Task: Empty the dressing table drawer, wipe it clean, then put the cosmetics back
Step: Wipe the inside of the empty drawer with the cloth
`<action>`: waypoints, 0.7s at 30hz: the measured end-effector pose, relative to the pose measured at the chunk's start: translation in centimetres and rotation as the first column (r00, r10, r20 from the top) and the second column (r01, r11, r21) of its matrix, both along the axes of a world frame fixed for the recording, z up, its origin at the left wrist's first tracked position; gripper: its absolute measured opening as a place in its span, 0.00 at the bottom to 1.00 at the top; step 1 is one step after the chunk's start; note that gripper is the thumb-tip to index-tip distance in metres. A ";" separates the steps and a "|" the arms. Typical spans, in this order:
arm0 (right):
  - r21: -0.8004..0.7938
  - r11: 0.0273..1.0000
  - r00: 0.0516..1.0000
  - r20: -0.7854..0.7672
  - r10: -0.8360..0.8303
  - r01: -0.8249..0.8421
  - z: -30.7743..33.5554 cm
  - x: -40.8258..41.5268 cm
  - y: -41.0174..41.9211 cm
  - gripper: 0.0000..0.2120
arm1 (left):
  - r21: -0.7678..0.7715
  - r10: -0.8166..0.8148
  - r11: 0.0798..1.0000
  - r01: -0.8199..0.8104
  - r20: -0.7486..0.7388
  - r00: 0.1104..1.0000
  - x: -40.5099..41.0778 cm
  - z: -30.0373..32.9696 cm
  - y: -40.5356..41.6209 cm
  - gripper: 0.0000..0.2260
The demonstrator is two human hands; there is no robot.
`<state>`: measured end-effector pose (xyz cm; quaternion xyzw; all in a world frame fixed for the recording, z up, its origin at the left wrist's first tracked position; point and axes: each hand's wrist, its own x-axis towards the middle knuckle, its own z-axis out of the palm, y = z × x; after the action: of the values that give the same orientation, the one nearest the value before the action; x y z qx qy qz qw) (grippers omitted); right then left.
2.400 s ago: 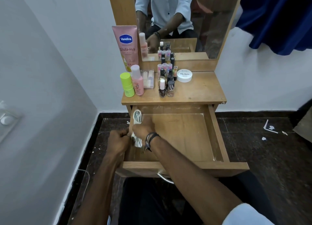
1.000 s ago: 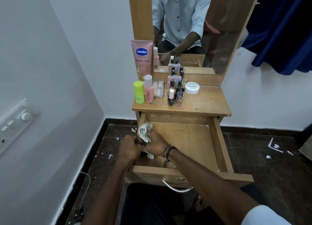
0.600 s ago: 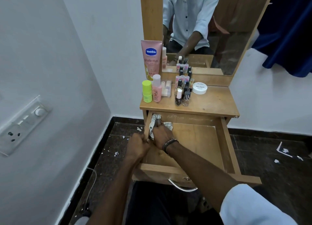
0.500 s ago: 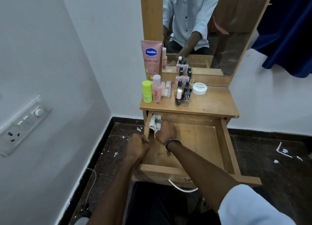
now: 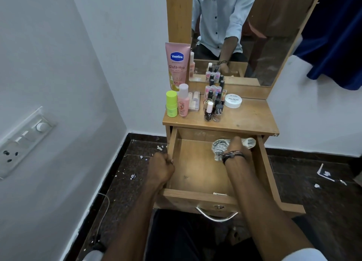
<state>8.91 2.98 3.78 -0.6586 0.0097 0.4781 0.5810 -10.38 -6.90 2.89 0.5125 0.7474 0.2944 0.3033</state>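
The wooden drawer (image 5: 195, 174) is pulled out and holds no cosmetics. My left hand (image 5: 162, 167) grips its left wall. My right hand (image 5: 238, 146), a dark band on its wrist, holds a crumpled white cloth (image 5: 220, 146) against the drawer floor at the back right corner. The cosmetics stand on the dressing table top (image 5: 252, 117): a pink Vaseline tube (image 5: 177, 64), a green bottle (image 5: 171, 106), a pink bottle (image 5: 183, 103), a cluster of nail polish bottles (image 5: 213, 104) and a white jar (image 5: 233, 101).
A mirror (image 5: 270, 35) rises behind the table. The white wall on the left carries a switch plate (image 5: 21, 141). A blue curtain (image 5: 337, 35) hangs at the right. Paper scraps (image 5: 325, 174) lie on the dark floor. The drawer's metal handle (image 5: 216, 214) sits over my lap.
My right hand has swept the cloth from the drawer's back left corner across to the back right. The left hand keeps its grip on the left wall.
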 end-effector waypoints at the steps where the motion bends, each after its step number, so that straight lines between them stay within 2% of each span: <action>1: 0.004 0.999 0.998 0.012 -0.054 0.054 0.4 0.2 0.2 0.12 | -0.001 -0.001 1.000 0.001 0.000 1.000 0.0 0.0 0.0 0.07; 4: 0.055 0.997 0.997 0.045 -0.060 0.058 0.5 -0.3 1.4 0.16 | -0.001 -0.003 1.000 0.003 -0.009 1.000 0.0 -0.1 0.1 0.07; 8: 0.069 0.989 0.986 0.106 0.126 -0.134 -0.7 -2.8 2.3 0.25 | -0.009 -0.015 1.000 0.015 -0.019 1.000 0.1 -0.3 0.2 0.09; 10: 0.050 0.950 0.950 0.071 0.304 -0.308 -1.4 -4.9 2.0 0.20 | -0.019 -0.018 1.000 0.018 -0.019 1.000 0.1 -0.2 0.1 0.09; 12: 0.079 0.905 0.903 -0.079 0.423 -0.417 -2.0 -7.0 2.3 0.11 | -0.007 -0.017 1.000 0.017 -0.033 0.999 0.1 -0.2 0.2 0.11; 13: 0.077 0.884 0.878 -0.104 0.466 -0.460 -2.4 -8.3 2.8 0.09 | 0.000 -0.017 1.000 0.017 -0.047 0.999 0.1 -0.1 0.2 0.11; 14: 0.127 0.876 0.875 -0.085 0.477 -0.465 -2.0 -9.6 2.7 0.08 | 0.002 -0.015 1.000 0.015 -0.061 0.998 0.1 0.0 0.2 0.10; 17: 0.229 0.925 0.937 -0.104 0.334 -0.304 -0.8 -11.9 2.2 0.10 | 0.000 -0.020 1.000 0.020 -0.067 0.998 0.1 -0.2 0.2 0.09; 21: 0.085 0.952 0.956 -0.003 0.294 -0.293 -0.8 -10.4 1.8 0.02 | 0.018 -0.036 0.999 0.038 -0.088 0.995 -0.2 -0.4 0.4 0.10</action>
<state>-1.51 4.79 2.97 -0.6239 -0.1037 0.5644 0.5305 -10.58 -6.51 2.47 0.5416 0.7476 0.2731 0.2706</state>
